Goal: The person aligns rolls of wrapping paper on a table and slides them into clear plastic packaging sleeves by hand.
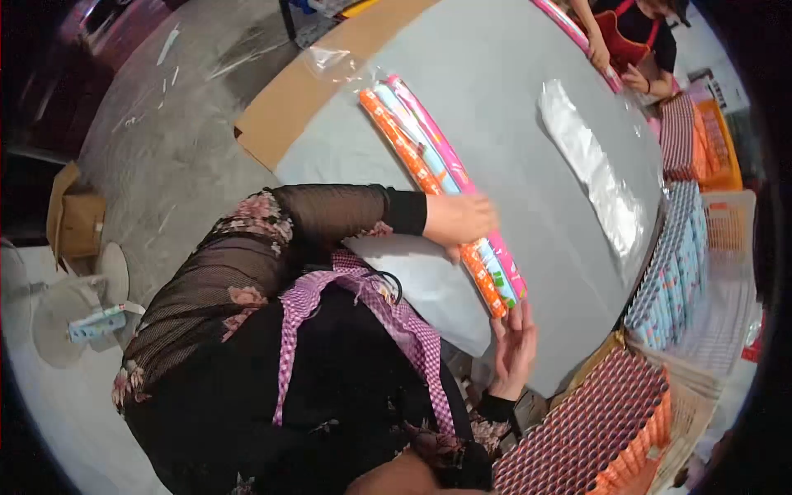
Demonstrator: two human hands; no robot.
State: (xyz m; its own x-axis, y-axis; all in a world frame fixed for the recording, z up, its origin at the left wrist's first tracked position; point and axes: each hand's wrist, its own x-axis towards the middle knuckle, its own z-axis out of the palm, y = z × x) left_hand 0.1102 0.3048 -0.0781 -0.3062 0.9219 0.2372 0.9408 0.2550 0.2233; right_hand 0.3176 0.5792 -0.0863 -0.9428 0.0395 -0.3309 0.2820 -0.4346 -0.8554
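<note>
Three patterned rolls lie side by side on the grey table: an orange roll [399, 140], a light blue and white roll [410, 124] and a pink roll [431, 125]. My left hand [462, 220] lies across their middle, slightly blurred, with the thumb on the near side and the fingers curled over the pink roll. At the rolls' lower ends is my right hand [515, 351], fingers stretched out and apart, the fingertips touching the ends. Clear plastic film [334, 64] shows by the upper ends.
Clear plastic sleeves [596, 169] lie on the grey table [511, 107]. At the upper right, another person's hands [615, 66] hold a pink roll. Baskets of patterned rolls [590, 425] line the right side. A cardboard box [78, 216] stands at the left.
</note>
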